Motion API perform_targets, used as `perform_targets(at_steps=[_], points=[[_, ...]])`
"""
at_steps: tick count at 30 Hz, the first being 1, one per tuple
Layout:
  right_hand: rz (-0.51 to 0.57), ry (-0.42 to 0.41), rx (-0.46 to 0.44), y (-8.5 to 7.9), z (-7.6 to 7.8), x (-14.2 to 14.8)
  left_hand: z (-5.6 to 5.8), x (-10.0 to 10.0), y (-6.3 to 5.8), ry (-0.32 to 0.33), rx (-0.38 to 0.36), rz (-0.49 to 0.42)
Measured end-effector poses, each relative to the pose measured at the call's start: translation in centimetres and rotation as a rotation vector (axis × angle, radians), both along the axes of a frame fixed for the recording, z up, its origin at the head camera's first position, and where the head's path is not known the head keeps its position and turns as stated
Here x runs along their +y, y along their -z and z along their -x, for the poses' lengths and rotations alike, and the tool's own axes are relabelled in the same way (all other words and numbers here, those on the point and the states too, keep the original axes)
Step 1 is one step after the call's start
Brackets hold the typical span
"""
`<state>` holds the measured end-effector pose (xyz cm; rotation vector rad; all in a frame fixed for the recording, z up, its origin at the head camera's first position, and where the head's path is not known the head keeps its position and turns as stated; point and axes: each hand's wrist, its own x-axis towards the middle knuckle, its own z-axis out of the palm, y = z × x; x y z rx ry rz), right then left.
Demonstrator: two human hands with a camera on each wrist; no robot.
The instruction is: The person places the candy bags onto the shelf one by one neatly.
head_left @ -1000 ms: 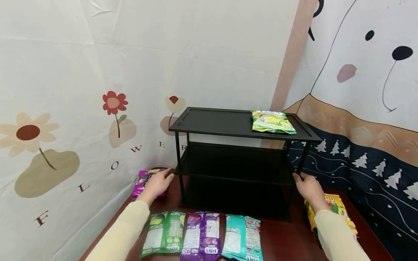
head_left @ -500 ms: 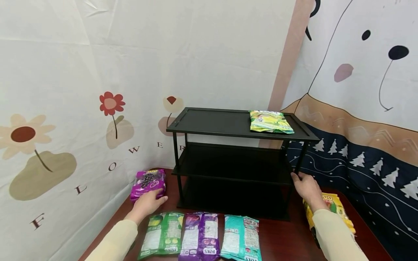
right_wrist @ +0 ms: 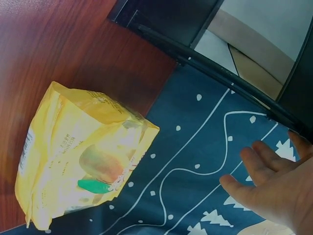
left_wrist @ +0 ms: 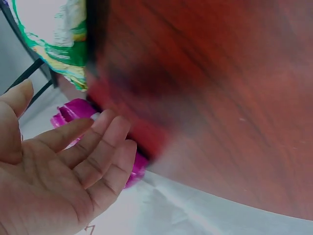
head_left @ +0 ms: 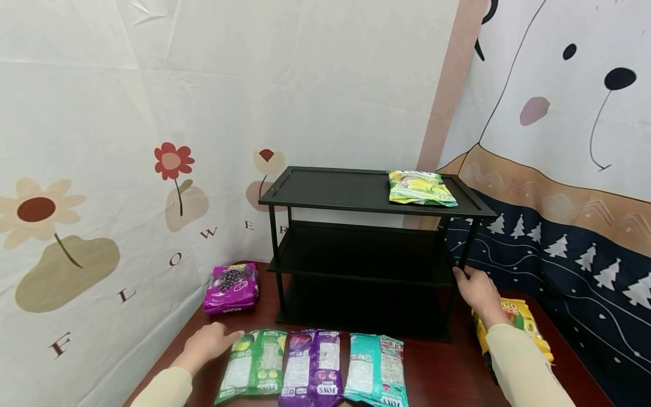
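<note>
A black three-tier shelf rack (head_left: 356,277) stands on the dark red table. My left hand (head_left: 205,343) hovers low over the table with relaxed fingers, holding nothing, its fingertips beside the green packet (head_left: 256,363). In the left wrist view the palm of my left hand (left_wrist: 63,181) shows, overlapping a magenta packet (left_wrist: 73,112) behind it. At the rack's right front post, level with the middle tier, my right hand (head_left: 478,291) touches the frame. From the right wrist, the fingers of my right hand (right_wrist: 279,186) look loosely extended, a fingertip at the black edge.
Purple (head_left: 311,367) and teal (head_left: 376,368) packets lie beside the green one, before the rack. A grape-printed magenta packet (head_left: 231,288) sits at the left, a yellow mango-printed packet (head_left: 526,328) at the right. A yellow-green packet (head_left: 421,188) rests on the top tier. Printed cloth hangs behind.
My left hand has left the rack's left front post and moved down and toward me, past the magenta packet to beside the green one. My right hand stays at the right post.
</note>
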<state>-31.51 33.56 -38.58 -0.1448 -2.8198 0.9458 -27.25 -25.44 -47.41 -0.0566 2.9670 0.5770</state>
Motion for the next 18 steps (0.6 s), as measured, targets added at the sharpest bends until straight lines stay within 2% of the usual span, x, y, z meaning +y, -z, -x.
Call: perform_targets(at_steps=[4,10,18], points=[[0.004,0.003,-0.008,-0.1,0.0,0.0,-0.5,-0.2,0.5,0.013,-0.025,0.021],[0.007,0.007,0.004,0.1,0.0,0.1,-0.7,0.7,0.6,0.034,-0.075,0.021],[0.024,0.015,-0.018,0.1,-0.1,-0.1,-0.3,1.3,1.1,0.049,-0.045,-0.022]])
